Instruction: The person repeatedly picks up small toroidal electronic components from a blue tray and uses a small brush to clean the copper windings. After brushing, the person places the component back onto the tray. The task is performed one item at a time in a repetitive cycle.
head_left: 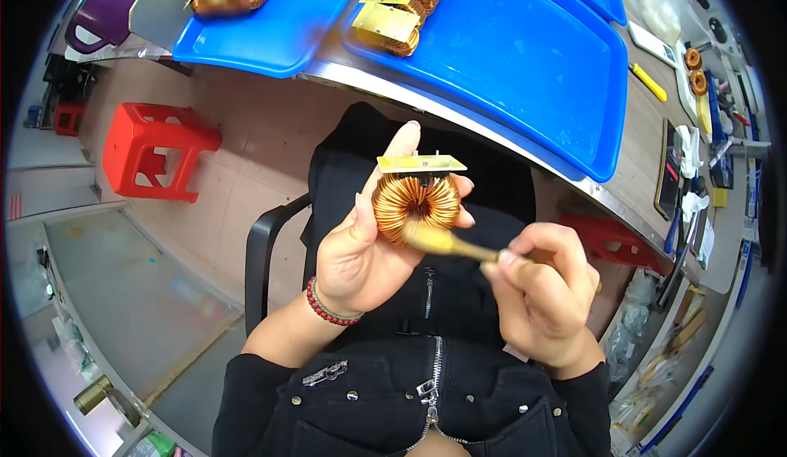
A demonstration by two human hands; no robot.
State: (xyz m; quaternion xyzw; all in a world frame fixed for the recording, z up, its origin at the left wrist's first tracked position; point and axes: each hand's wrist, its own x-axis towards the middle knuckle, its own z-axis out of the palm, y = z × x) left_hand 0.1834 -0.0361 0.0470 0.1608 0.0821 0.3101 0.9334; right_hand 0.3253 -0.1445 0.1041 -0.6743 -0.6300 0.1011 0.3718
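Observation:
Held up over my lap, a ring-shaped copper coil point(398, 201) rests in my left hand point(357, 256), whose fingers curl round its back and sides. A thin yellow-green board point(420, 163) with short pins is fixed along the coil's top. My right hand point(548, 293) pinches the thin stick of a small tool with a yellowish, thicker head point(433, 239). That head lies at the lower front of the coil, by its centre hole. Motion blurs it, so I cannot tell whether it is a brush or whether it touches the wire.
Ahead, a blue tray point(525, 63) on the table carries more board-topped coils point(393, 18); another blue tray point(246, 47) stands left of it. A yellow-handled tool point(649, 82) and a phone point(668, 170) lie at right. A red stool point(156, 150) and a purple mug point(106, 10) are at left.

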